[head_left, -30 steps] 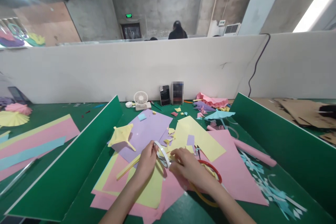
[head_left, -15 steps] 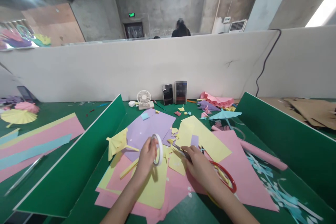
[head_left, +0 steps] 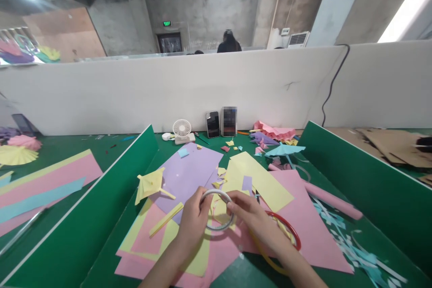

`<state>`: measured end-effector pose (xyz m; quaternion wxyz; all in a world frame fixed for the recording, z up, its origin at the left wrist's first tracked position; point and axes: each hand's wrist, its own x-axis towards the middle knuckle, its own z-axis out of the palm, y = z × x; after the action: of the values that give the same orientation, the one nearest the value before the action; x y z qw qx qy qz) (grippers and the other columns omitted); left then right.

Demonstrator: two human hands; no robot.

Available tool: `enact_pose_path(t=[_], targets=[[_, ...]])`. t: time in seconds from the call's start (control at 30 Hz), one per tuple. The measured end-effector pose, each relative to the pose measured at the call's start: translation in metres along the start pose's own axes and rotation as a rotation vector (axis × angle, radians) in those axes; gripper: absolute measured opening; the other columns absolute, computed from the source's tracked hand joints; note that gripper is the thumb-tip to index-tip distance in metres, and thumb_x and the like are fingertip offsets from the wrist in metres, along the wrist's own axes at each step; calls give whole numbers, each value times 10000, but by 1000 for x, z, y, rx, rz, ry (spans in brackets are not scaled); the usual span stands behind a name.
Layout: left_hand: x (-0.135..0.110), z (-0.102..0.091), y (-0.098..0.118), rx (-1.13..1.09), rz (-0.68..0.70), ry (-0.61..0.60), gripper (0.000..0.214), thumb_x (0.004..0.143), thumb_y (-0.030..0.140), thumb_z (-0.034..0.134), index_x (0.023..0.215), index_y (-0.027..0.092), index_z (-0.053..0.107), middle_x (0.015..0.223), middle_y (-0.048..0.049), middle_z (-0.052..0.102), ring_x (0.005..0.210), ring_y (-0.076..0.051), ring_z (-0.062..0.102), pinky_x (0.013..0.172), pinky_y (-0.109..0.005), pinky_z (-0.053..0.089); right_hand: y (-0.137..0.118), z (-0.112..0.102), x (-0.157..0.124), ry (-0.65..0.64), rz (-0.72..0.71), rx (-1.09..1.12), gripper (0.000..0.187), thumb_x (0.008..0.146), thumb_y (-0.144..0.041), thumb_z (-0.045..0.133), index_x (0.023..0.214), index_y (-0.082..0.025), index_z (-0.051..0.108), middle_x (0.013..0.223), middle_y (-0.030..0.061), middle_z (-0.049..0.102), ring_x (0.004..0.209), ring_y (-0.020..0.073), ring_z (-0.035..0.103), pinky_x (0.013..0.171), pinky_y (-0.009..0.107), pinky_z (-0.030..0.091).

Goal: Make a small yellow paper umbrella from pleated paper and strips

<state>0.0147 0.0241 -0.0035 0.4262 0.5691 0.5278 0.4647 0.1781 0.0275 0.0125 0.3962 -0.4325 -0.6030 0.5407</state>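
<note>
A thin white roll of tape (head_left: 219, 209) is held flat between both hands over the sheets of coloured paper. My left hand (head_left: 193, 221) grips its left rim with curled fingers. My right hand (head_left: 251, 218) pinches its right rim. A small yellow paper piece (head_left: 220, 210) shows through the ring. Scissors with red and yellow handles (head_left: 281, 234) lie on the pink sheet under my right wrist. A folded yellow paper umbrella (head_left: 149, 182) rests left of my hands on the purple sheet (head_left: 189, 172).
Green dividers (head_left: 111, 189) stand on both sides of the green table (head_left: 256, 274). A small white fan (head_left: 181, 129), a phone (head_left: 212, 123) and paper umbrellas (head_left: 283, 149) sit by the white back wall. Blue paper scraps (head_left: 351, 247) lie at right. A person stands beyond the wall.
The tape roll has turned from upright in my left hand to lying flat, and my right hand has come over from the paper to grip its other side.
</note>
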Motion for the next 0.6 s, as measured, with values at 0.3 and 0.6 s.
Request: enact_pose_path(t=[0.3,0.6], targets=[[2,-1,6,-484,-66,-211,285,861,382,363,785,170,537,594,9,484,625,-141,503,664,-283,405,9,-1,1,96,141,513,223,745,-364,617,873,-182,596,757,22,621,680,153,582,633,248,445],[5,-2,5,-632,-98,-280,168,803,312,529,835,155,579,689,-24,564,734,-151,547,764,-294,407,28,11,5,38,254,762,195,686,-288,676,819,-154,629,836,59,664,761,178,635,712,295,484]])
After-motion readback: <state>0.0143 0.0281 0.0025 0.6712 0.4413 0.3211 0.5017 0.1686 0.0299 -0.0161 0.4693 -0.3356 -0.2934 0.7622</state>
